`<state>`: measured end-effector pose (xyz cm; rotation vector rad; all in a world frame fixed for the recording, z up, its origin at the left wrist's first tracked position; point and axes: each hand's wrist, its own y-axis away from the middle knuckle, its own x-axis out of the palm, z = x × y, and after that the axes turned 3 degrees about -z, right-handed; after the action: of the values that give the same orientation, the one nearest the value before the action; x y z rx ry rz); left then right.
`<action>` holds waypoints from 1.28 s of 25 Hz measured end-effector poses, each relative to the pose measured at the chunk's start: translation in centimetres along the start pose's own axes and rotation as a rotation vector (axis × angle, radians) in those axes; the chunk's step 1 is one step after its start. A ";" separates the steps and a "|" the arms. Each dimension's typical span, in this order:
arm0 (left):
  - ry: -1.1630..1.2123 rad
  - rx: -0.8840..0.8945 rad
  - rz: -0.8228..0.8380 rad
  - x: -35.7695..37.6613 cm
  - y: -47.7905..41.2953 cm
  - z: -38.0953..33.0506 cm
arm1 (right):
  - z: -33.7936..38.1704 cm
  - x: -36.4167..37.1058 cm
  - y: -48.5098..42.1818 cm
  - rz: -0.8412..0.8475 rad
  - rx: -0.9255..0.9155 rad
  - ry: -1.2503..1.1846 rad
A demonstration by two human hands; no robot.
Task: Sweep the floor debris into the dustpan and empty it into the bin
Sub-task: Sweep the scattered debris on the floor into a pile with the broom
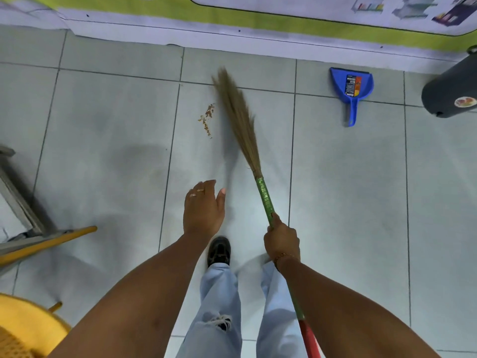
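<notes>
A small line of brown debris (207, 119) lies on the pale tiled floor (103, 125). Just to its right is the straw head of a broom (238, 117), blurred, with a green and red handle. My right hand (281, 241) grips that handle. My left hand (202, 208) hovers above the floor with its fingers spread and holds nothing. A blue dustpan (351, 86) lies flat on the floor to the right, its handle pointing toward me. The dark grey bin (450, 91) stands at the right edge.
A wall with a green stripe (232, 19) runs along the far side. A metal frame (18, 200) and a yellow stick (49, 244) are at the left. A yellow chair (23, 329) sits at the bottom left. My black shoe (219, 250) is below my hands.
</notes>
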<state>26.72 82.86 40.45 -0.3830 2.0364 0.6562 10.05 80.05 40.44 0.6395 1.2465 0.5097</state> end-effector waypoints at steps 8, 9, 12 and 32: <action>-0.007 0.036 -0.020 0.6 0.6 1.5 | 2.8 0.5 -3.6 0.089 0.061 0.029; -0.003 0.032 -0.014 0.7 0.7 1.6 | 2.9 0.2 -3.6 0.079 0.038 0.037; 0.017 0.007 0.009 0.3 0.9 0.9 | 2.0 -1.0 -2.1 0.065 -0.018 0.083; 0.022 -0.112 -0.069 -1.6 -17.4 -11.4 | 12.9 -20.0 -22.4 -0.013 -0.197 0.254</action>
<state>28.50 62.11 41.44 -0.5261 2.0035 0.7277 17.80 48.30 41.37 0.4088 1.4161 0.7095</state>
